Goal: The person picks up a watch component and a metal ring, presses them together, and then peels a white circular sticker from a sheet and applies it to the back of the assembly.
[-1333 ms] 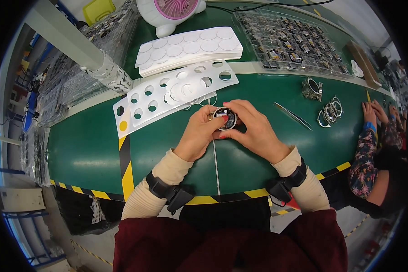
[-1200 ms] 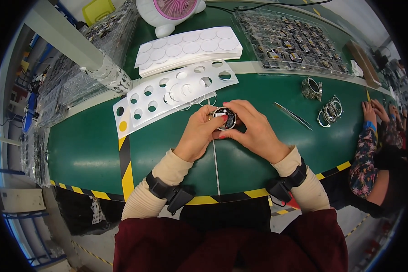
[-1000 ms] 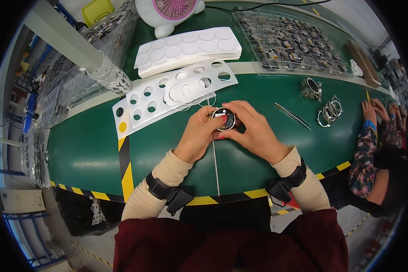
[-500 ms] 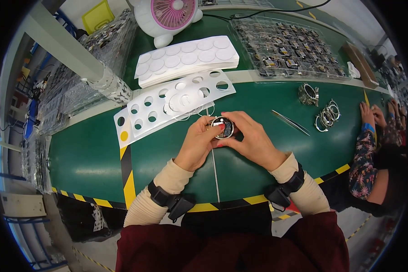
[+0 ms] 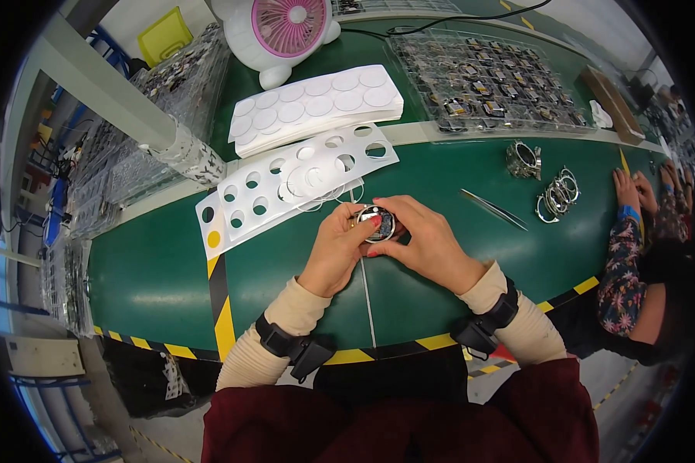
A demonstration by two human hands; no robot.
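Note:
Between my two hands, above the green mat, is a round metal watch case [image 5: 386,224] with a dark circuit board and a bright part inside. My left hand [image 5: 330,251] grips its left side, with the thumb pressed onto the inner parts. Curled round the right rim, my right hand [image 5: 434,245] holds the case between thumb and fingers. The fingers under the case are mostly hidden. To the right of my hands lie metal tweezers [image 5: 494,209]. Beyond them are several silvery ring-shaped watch cases [image 5: 557,197], with another stack [image 5: 523,160] a little farther off.
White sheets with round cut-outs [image 5: 274,185] lie ahead on the left, beside a stack of sticker sheets [image 5: 316,104]. A white and pink fan [image 5: 289,27] stands behind. Clear trays of electronic modules [image 5: 486,85] sit at the far right. A co-worker's hand [image 5: 627,191] rests at the right.
The view has shifted very slightly. Both hands keep their hold on the watch case, and my left thumb stays on the parts inside it.

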